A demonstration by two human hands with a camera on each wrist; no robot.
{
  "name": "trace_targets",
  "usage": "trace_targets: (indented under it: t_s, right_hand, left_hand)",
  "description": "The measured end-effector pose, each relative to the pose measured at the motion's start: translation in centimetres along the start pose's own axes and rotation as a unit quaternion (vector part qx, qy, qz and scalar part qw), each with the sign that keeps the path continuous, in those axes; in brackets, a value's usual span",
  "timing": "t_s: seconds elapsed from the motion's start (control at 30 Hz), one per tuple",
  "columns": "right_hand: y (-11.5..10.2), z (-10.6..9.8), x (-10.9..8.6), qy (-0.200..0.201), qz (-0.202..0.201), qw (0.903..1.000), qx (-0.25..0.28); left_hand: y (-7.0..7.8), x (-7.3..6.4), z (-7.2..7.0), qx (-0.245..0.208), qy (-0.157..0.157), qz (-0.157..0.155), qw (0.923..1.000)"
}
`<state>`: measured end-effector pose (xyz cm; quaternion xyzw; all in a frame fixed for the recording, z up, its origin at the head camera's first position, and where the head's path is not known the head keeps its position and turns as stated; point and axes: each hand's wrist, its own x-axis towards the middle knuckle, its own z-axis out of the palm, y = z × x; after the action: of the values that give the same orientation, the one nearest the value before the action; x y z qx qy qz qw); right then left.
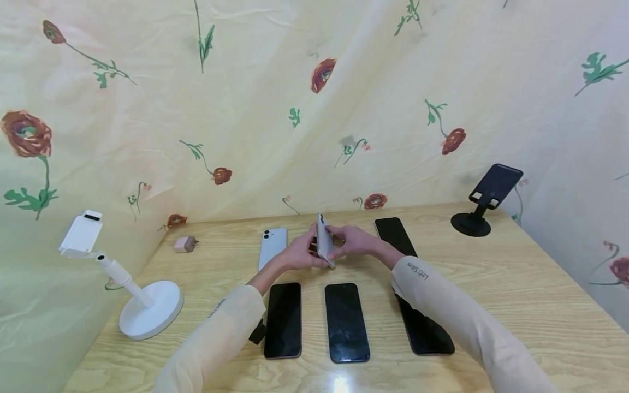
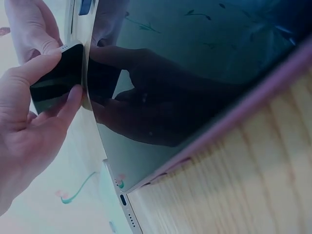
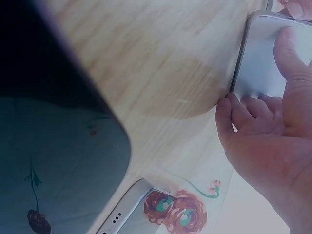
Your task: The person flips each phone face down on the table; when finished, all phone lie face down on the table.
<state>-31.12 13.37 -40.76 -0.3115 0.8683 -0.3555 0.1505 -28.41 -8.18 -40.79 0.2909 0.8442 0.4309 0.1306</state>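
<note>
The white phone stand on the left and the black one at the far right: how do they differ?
The white phone stand has a broad round base, a long slanted arm and a white cradle; the black phone stand has a smaller round base and a short stem under a dark plate. The white one stands nearer the table's front left, the black one at its far right corner. Both stand upright and hold no phone.

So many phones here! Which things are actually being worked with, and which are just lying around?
In use:
pale phone, held on edge
left hand
right hand

Lying about:
three dark phones in front
white phone
white stand
black stand
pink charger
</note>
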Motion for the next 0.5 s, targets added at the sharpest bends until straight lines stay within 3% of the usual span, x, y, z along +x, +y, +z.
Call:
trace_targets:
  t_s: [0.3,0.5]
  right_hand:
    - [-0.19,0.36,-0.27,0.007,0.014,0.9991,-0.038]
    - [-0.36,0.59,-0.49,0.009,0.022,0.9985,-0.049]
  left_hand:
    - [0.31,-0.19,0.07,0.071,0.024,-0.020,0.9970]
    - [0.14,-0.24,0.18,0.094,0.032,-0.037,0.9944]
